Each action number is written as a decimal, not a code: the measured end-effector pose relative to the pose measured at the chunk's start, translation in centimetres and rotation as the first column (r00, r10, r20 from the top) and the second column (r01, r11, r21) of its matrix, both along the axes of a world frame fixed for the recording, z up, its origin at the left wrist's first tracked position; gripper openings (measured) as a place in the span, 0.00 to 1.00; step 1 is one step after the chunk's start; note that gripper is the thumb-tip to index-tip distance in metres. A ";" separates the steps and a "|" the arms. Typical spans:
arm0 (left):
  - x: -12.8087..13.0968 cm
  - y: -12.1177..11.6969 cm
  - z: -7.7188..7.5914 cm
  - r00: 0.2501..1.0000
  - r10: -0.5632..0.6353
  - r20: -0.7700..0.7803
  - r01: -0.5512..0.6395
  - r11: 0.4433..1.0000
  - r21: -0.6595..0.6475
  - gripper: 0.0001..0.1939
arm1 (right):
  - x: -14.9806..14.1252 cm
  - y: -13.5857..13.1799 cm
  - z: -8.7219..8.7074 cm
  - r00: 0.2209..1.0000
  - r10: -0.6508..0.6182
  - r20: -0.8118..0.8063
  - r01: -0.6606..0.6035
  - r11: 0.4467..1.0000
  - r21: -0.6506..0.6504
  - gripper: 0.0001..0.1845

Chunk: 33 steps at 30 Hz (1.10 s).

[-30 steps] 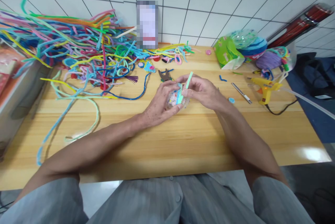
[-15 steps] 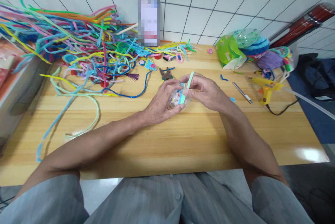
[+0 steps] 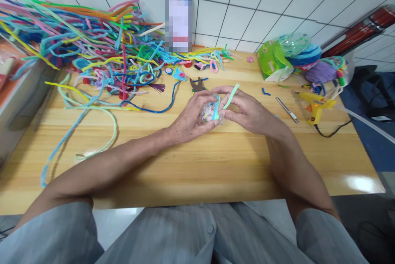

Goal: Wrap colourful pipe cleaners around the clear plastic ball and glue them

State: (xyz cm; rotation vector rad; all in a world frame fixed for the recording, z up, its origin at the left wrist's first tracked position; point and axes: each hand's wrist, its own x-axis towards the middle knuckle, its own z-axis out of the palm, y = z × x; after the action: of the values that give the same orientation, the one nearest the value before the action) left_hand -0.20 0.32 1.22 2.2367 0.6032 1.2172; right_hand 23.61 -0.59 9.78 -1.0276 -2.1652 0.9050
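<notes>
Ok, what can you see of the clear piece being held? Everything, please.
The clear piece looks roundish and see-through, like plastic, with small coloured specks. A blue band crosses its right part; a green strip meets it there, its free end rising away to the right. The left grip curls around its left side, and the right grip pinches the strip. Fingers hide much of it, and whether it touches the table can't be told.

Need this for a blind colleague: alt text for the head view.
The left hand holds a clear rounded object; the right hand pinches a pale green strip by it. Colourful fuzzy stems lie left, a glue gun right.
</notes>
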 end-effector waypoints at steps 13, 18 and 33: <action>0.2 0.0 -0.1 1.000 -0.024 0.004 0.024 1.000 0.018 0.28 | 0.2 -0.4 0.0 0.986 -0.024 0.166 -0.009 0.981 0.194 0.13; 0.2 -0.1 -0.1 0.999 -0.043 0.003 0.043 0.999 0.019 0.28 | 0.3 0.0 -0.3 0.996 -0.046 0.081 0.038 0.994 0.098 0.10; -0.4 0.4 -0.2 0.997 -0.072 -0.036 0.072 0.997 0.009 0.31 | -0.1 0.7 -1.0 0.977 -0.154 -0.145 0.120 0.969 -0.218 0.11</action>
State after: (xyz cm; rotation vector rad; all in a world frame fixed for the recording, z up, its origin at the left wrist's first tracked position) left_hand -0.62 0.67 1.03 2.2732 0.5262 1.1491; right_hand 23.52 0.13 8.78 -1.1469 -1.8705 1.1253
